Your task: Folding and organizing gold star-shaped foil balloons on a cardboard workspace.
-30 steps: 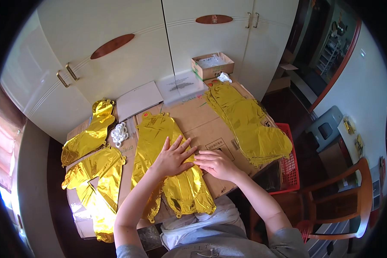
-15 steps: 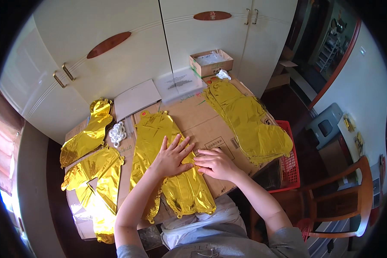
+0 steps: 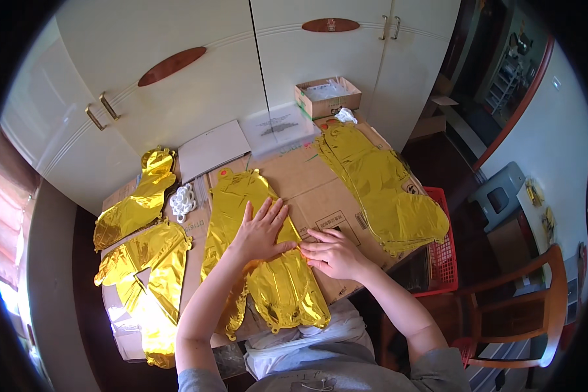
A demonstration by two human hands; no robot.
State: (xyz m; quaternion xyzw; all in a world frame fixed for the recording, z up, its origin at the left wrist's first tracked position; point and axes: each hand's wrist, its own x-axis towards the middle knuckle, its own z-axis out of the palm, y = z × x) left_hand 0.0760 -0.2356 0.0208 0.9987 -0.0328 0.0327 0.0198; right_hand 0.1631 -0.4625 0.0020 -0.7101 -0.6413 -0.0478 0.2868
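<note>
A flat gold foil balloon [image 3: 284, 291] lies on the cardboard in front of me, its lower end at the near edge. Palm down on its middle rests my left hand [image 3: 261, 235], open with the fingers spread. My right hand [image 3: 335, 256] is at the balloon's right edge, fingers stretched toward my left thumb, their tips touching the foil or just beside it. To the left lie another gold foil balloon [image 3: 166, 251] with a small gap in its middle and a curved gold foil piece [image 3: 134, 206]. A stack of gold foil balloons [image 3: 389, 196] lies at the right.
White plastic rings [image 3: 182, 202] sit in a heap on the cardboard sheet [image 3: 300, 186]. Behind are a grey board [image 3: 214, 150], a clear plastic sheet [image 3: 281, 130] and an open carton [image 3: 328, 98] against the cabinet. A red basket [image 3: 445, 261] and wooden chair [image 3: 549, 307] stand at the right.
My left hand has slid slightly toward me over the foil. My right hand has shifted slightly right and nearer, staying by the balloon's edge. The view has tilted a little.
</note>
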